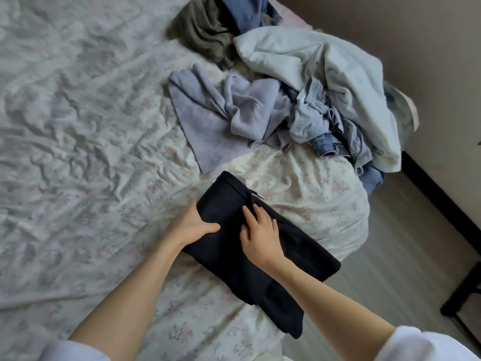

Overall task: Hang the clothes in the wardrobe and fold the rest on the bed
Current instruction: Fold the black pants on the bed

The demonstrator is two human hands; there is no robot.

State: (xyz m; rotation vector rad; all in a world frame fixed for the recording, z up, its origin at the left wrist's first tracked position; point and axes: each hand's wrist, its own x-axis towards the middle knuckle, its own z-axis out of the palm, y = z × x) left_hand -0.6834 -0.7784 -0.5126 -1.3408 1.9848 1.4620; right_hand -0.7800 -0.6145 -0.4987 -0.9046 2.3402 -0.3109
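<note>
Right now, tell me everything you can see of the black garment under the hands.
The black garment looks like soft, matte knit, partly folded into a long band lying diagonally near the corner of the bed. A drawstring with a pale tip pokes out at its upper end; its lower end hangs past the mattress edge. The left hand grips its left edge, thumb on top, while the right hand rests on it with fingers spread. It touches no other clothes.

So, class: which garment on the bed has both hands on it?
The black garment nearest the camera; the lavender, grey and pale-blue clothes lie untouched further up the bed.
</note>
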